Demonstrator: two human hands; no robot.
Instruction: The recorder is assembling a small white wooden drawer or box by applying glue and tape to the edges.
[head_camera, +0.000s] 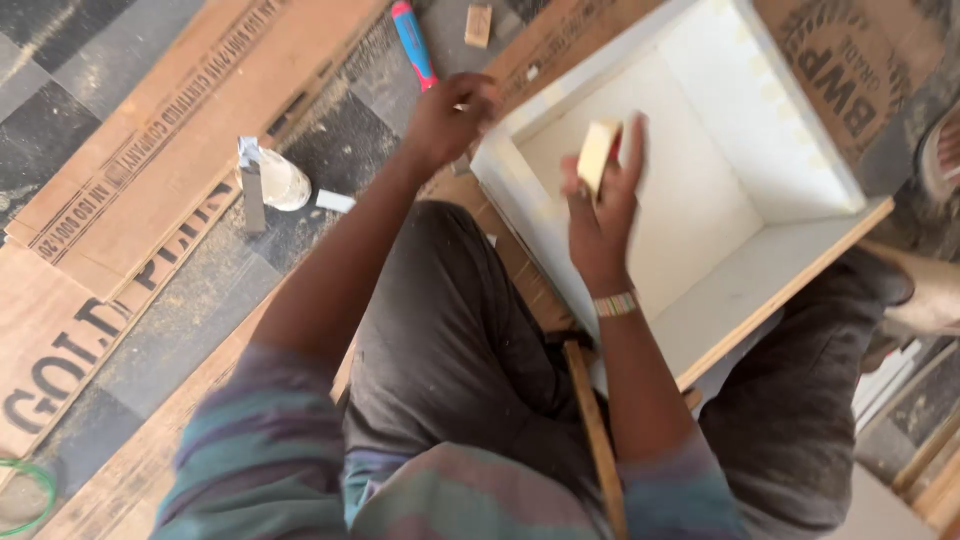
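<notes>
A white open box, four walls and a bottom panel already joined, lies tilted against the seated person's legs in the upper right of the frame. Judging by that, the carcass looks largely assembled; its raw plywood edge along the lower right side is uncovered, so finishing seems left to do.

The right hand sits at the centre of the frame, over the box's near wall, fingers curled around a small pale block held upright. The left hand reaches to the upper middle, closed around something by the box's corner; what it grips is too blurred to tell, though a blue and red tool handle lies on the floor just beyond it.

Plywood sheets cover the floor at the left, with a small white bottle beside them. A wooden handle rests between the person's legs.
</notes>
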